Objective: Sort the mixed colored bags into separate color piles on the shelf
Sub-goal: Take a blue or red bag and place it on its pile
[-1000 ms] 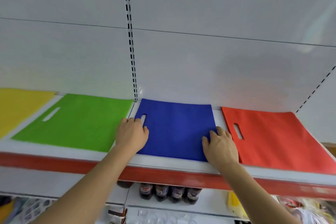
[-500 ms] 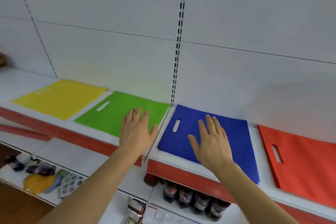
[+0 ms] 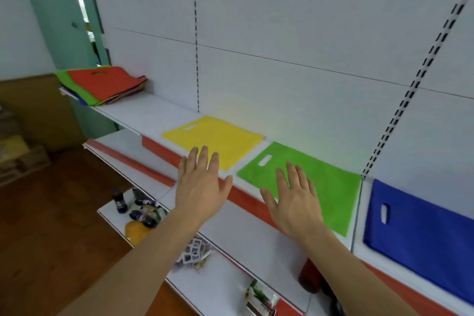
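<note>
Bare shelf [image 3: 154,113] — between stack [image 3: 105,84], yellow bag [image 3: 215,138]

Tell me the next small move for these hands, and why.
Probably reach left to the mixed stack of coloured fabric bags and take its top red bag. Both the left hand and right hand are open and hold nothing, and that stack remains unsorted.

Head view; looks down-left along shelf [image 3: 159,113]; close.

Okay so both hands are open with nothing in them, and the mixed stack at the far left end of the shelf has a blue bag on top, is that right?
Not quite. The head view shows a red bag on top of the mixed stack, not a blue one. The rest holds: left hand and right hand are both open and empty.
</note>
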`<state>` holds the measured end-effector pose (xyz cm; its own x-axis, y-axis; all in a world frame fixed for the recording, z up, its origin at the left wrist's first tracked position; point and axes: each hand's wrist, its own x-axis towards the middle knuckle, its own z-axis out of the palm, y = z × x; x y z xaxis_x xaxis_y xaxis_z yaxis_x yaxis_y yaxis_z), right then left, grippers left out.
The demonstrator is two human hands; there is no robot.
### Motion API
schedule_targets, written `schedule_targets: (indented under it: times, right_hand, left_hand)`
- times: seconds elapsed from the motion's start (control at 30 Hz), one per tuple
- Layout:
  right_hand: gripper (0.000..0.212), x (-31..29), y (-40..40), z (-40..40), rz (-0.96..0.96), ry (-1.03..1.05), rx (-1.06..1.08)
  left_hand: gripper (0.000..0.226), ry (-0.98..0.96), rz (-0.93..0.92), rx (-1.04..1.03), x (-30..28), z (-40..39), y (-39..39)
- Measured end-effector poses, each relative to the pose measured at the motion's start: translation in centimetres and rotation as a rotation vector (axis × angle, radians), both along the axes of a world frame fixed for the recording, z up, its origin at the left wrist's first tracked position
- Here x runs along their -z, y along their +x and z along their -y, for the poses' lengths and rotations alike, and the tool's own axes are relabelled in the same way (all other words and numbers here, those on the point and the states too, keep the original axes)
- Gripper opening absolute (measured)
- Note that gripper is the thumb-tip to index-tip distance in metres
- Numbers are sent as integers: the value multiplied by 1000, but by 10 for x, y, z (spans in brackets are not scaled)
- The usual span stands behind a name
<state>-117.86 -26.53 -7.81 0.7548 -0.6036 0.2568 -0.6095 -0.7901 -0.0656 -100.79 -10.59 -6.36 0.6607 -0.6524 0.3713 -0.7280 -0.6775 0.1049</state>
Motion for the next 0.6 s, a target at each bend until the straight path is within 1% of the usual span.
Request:
schedule_targets:
  times: [0.2, 0.3, 0.47, 0.6]
  right_hand:
    - [87, 5, 110, -54, -2, -1, -133]
    - [84, 9, 167, -69, 13, -5, -183]
    - [85, 15, 265, -84, 32, -5, -245]
    - [84, 9, 349, -94, 42, 13, -309]
  left_hand:
    - [76, -7, 2, -124, 0, -71, 88]
    - [75, 4, 1, -186, 5, -97, 135]
    - [72, 0, 24, -235, 9, -125, 218]
    - [75, 41, 14, -280, 5, -139, 289]
